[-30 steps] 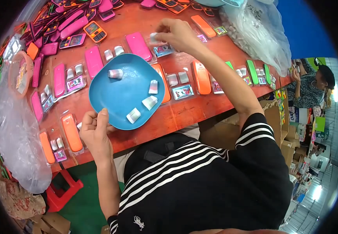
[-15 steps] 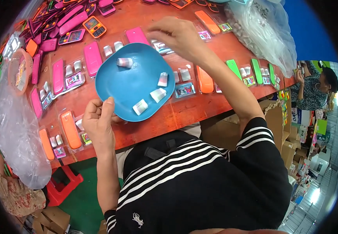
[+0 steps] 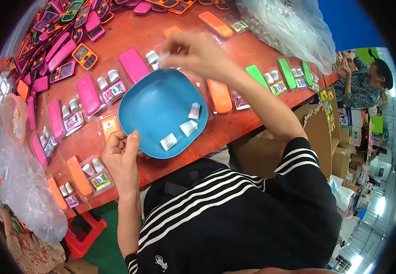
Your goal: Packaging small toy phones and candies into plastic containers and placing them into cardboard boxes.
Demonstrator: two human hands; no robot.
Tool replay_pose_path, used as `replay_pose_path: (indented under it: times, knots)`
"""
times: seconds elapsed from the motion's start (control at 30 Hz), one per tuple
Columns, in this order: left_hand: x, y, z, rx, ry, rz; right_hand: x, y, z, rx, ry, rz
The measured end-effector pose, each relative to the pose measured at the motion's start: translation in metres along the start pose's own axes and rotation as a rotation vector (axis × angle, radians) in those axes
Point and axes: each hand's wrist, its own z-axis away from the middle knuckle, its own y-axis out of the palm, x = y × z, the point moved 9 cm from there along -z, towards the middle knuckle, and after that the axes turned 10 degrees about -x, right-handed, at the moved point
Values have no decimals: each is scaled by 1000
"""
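My left hand (image 3: 124, 153) is closed on the near left rim of a shallow blue bowl (image 3: 150, 112), thumb on top. Three small white cylindrical pieces (image 3: 188, 128) with faint printing lie in the bowl's right and near part. Beyond the far rim, my right hand (image 3: 195, 55) pinches a similar white piece (image 3: 163, 57), slightly blurred. This is over a clear plastic tray holding a pink toy phone (image 3: 134, 66) and another white roll (image 3: 151, 56). The bowl hides part of that tray.
Rows of clear trays with pink, orange and green phones (image 3: 287, 73), white rolls and sachets cover the red table (image 3: 129, 32). A phone heap (image 3: 63, 48) lies far left, a bag of white pieces (image 3: 289, 27) far right. A pink basket (image 3: 15, 118) stands left; another person (image 3: 362, 82) sits right.
My right hand has taken one white piece out of the bowl and moved left to the pink phone's tray. The bowl has shifted slightly down in view, still in my left hand.
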Motion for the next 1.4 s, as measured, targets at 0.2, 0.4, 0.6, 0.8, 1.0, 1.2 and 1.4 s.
replay_pose_path:
  times: [0.2,0.4,0.6,0.8,1.0,1.2,1.4]
  knots:
    - [-2,-2,0,-19,-1,2,-31,-7,-47,-149,-162,442]
    - [-7,-7,-3,-65,-22,4,-40,15,-51,-57,-186,512]
    - [-6,-13,-12,-81,-5,2,0,2,-28,-117,-447,567]
    - [-12,-3,-14,-40,50,6,35,34,63,528,-637,613]
    - [-8,10,-17,-36,48,-7,29,21,75,396,-762,890]
    - [-7,12,-17,-41,31,23,-35,-65,-12,-118,-17,-27]
    - [-7,14,-21,-43,28,-9,-80,-84,-50,-282,17,416]
